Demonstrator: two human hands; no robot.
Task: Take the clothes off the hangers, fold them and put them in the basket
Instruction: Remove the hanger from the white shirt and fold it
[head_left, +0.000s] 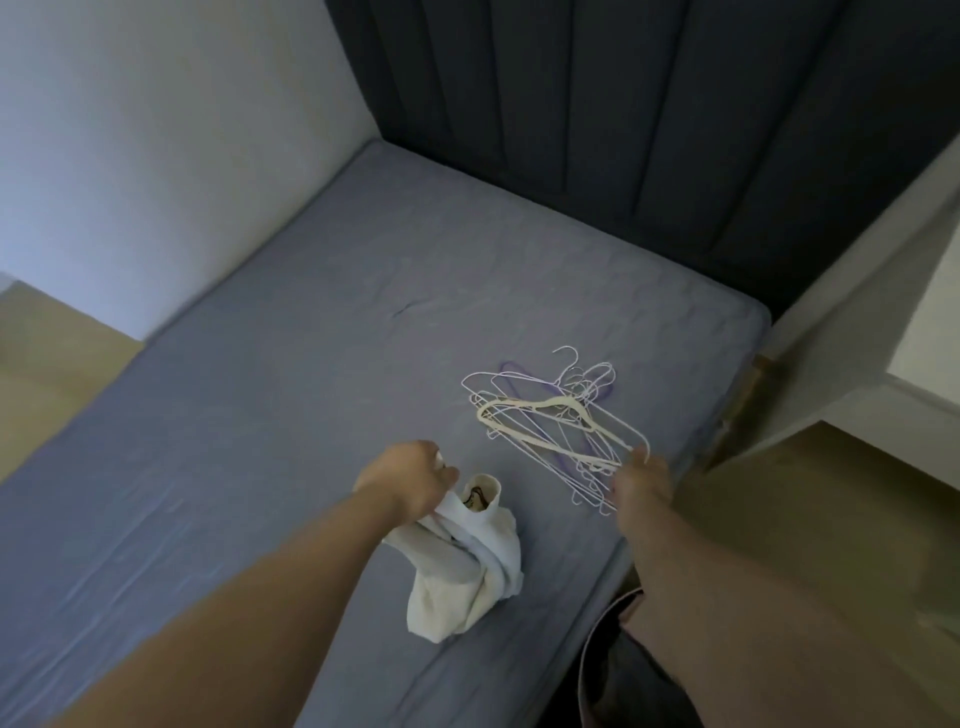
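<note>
While the left hand (410, 480) curls its fingers round a bunched fold of the white garment (467, 571) at the lower centre of the frame, the rest of the garment slumps in a crumpled heap on the bed (260, 415). A tube-like opening, collar or cuff, stands up just right of that hand. Something dark shows inside it, too small to make out.

To the right of centre, a tangle of empty wire hangers (524, 387) lies flat on the grey-blue sheet. A thicker cream hanger (548, 408) sits on top and a purple hanger (511, 375) is partly buried beneath. The wires overlap so much that their number cannot be told.

The right hand (641, 486) is seen from the back, and its fingers (640, 457) reach the near right corner of the pile. Blur hides whether they pinch a wire or only touch it.

At the bottom edge, beside the bed, a dark container (602, 670) with a pale pinkish rim is largely covered by the right forearm and cut off by the frame. Whether it is the basket cannot be told.

A dark padded headboard (623, 130) fills the upper centre, and a pale wall (156, 130) fills the upper left. A white cabinet (857, 312) is cropped at the right edge, with wood floor (779, 493) below it.
</note>
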